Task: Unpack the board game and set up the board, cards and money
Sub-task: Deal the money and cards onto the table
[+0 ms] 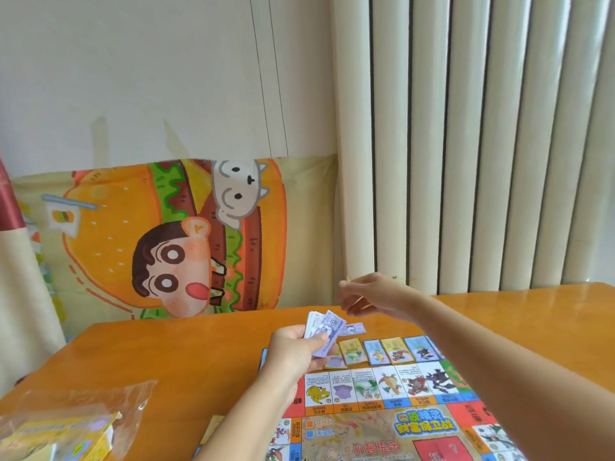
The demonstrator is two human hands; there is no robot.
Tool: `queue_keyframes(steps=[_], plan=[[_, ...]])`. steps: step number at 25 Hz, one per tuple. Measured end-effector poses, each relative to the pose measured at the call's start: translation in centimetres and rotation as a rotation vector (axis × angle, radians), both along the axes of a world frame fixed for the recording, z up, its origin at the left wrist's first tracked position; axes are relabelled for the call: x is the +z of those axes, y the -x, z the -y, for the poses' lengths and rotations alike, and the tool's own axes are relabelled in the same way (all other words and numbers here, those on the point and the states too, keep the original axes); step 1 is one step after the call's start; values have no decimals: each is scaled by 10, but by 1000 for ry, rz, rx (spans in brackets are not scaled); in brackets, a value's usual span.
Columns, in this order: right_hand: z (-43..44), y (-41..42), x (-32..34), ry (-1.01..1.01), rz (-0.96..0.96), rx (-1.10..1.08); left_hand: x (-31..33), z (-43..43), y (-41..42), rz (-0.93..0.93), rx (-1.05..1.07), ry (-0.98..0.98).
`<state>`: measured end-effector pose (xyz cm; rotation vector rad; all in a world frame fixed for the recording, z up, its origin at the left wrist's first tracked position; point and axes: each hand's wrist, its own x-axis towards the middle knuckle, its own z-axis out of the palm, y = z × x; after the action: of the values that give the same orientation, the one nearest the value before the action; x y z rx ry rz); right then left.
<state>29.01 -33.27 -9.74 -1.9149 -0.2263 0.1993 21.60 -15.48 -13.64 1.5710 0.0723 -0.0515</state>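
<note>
Board is laid, cards along its far edge; my left hand grips the undealt money; right hand, grip I cannot tell.

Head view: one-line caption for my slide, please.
Left hand grips the purple money stack; right hand hovers above one note on the table beyond the board.
</note>
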Motion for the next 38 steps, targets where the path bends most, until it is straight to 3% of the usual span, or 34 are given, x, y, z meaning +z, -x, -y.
queue_keyframes(steps=[3, 9, 14, 19, 21, 27, 30, 34, 38], plan=[[5, 37, 33, 117, -35, 220, 22, 9, 21, 27, -14, -9], [28, 116, 78, 541, 155, 239, 55, 44, 83, 71, -217, -69], [75, 178, 78, 516, 50, 179, 53, 85, 125, -21, -348, 105], [119, 227, 56, 513, 24, 64, 35, 126, 155, -46, -410, 110], [132, 243, 45, 418, 40, -16, 27, 144, 165, -35, -362, 121], [160, 277, 1, -231, -92, -324, 0, 196, 181, -94, -69, 341], [168, 278, -20, -311, -55, -457, -7, 216, 189, -156, -55, 414], [210, 263, -42, 56, 13, -632, -4, 216, 192, -284, -31, 583], [248, 244, -70, 420, -98, -747, -8, 197, 185, -317, -3, 576]])
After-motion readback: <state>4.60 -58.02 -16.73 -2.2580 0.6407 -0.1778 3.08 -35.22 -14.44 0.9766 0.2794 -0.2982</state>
